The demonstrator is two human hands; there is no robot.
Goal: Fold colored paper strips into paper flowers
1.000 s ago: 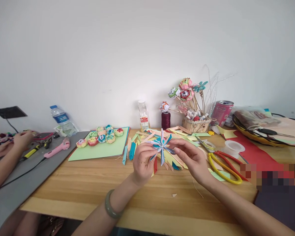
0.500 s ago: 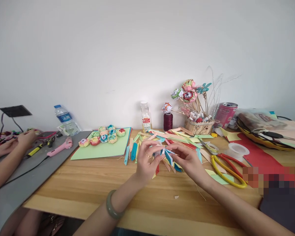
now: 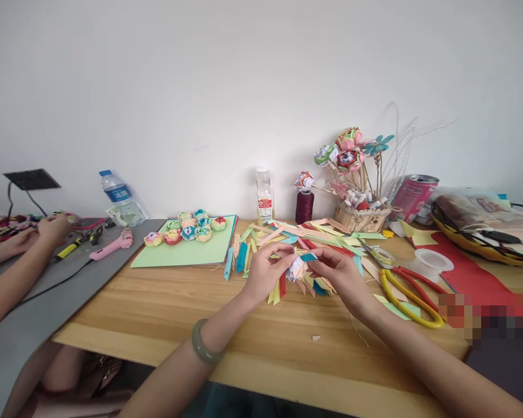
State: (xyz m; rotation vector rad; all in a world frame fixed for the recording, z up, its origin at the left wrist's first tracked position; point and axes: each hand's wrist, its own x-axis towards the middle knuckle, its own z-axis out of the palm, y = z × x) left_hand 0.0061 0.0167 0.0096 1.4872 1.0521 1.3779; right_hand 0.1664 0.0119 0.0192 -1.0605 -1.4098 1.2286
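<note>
Between thumb and fingers, my left hand [image 3: 268,271] pinches a small white folded paper flower [image 3: 296,269]. My right hand [image 3: 337,276] grips a blue folded paper piece [image 3: 308,256] at the flower's upper right; whether the piece is attached to the flower I cannot tell. Just behind both hands lies a loose pile of coloured folded paper strips [image 3: 287,233]. Finished-looking paper flowers [image 3: 188,233] sit in a cluster on a light green paper sheet [image 3: 157,259] to the left.
Yellow-and-red-handled scissors [image 3: 414,299] and a tape roll [image 3: 433,261] lie at right. Behind stand a bottle [image 3: 264,200], a thread spool [image 3: 304,207], a flower basket [image 3: 361,219] and a pink can [image 3: 414,197]. A co-worker's arms [image 3: 21,270] are at far left, near a pink glue gun [image 3: 111,245].
The blue piece has turned from hanging down below my fingers to lying flatter at the top, and the white flower shows more. The view has shifted slightly.
</note>
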